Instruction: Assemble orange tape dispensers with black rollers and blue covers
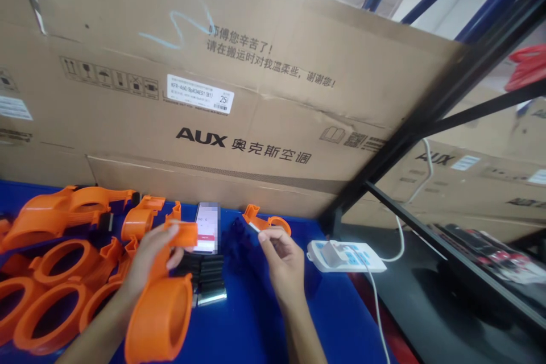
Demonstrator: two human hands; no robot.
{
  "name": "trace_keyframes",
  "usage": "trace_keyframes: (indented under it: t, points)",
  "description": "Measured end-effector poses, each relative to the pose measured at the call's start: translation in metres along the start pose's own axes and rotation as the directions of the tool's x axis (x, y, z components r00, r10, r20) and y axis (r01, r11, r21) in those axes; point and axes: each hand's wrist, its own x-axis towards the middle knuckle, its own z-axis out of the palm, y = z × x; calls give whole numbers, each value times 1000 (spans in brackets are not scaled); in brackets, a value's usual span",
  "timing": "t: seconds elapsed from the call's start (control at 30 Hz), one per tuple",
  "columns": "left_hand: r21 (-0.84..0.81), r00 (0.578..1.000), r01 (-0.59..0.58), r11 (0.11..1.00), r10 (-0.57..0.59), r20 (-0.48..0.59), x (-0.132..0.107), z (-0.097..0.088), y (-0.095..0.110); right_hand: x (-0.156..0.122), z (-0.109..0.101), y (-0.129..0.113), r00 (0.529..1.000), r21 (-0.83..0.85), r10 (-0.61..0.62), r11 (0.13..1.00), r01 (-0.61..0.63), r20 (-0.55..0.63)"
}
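My left hand (147, 256) is closed round an orange plastic tape dispenser (160, 318), with its round ring hanging low toward me. Between the thumb and fingers of my right hand (284, 261) is a small pale strip (255, 228), partly hidden by the fingertips. Just beyond that hand lies another orange tape dispenser (279, 224). Dark blue small pieces (243, 244) are heaped left of my right hand, too dim to make out. Between my hands are several black pieces with shiny metal edges (211, 273), laid side by side.
Several orange tape dispensers (51, 310) are piled on the blue tabletop (239, 330) at the left. A phone (207, 224) leans behind the black pieces. At the right are a white power strip (345, 256) with cables and a black shelf frame (384, 148). A large carton (256, 114) stands behind.
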Motion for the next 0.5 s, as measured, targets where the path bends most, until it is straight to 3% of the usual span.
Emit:
trace_keyframes:
  t: [0.1,0.17,0.2,0.3,0.4,0.5]
  points:
    - [-233,995,83,969,-91,-27,2,-13,11,0,-1,-1,997,-125,-75,989,74,-9]
    - [-319,994,91,943,-107,-34,1,-16,16,-7,8,-8,976,-245,-138,953,177,170]
    - [-339,994,82,937,-102,-43,0,-16,18,-11,14,-12,939,-279,-159,928,248,305]
    - [-355,996,43,934,-70,-63,-3,-13,21,-27,33,-24,742,-250,-194,862,441,641]
    - [-345,998,19,938,-39,-53,-6,-9,22,-41,48,-26,610,-173,-225,834,524,759]
    - [-339,999,-12,941,-4,-48,-6,-7,21,-49,56,-19,557,-160,-236,805,571,796]
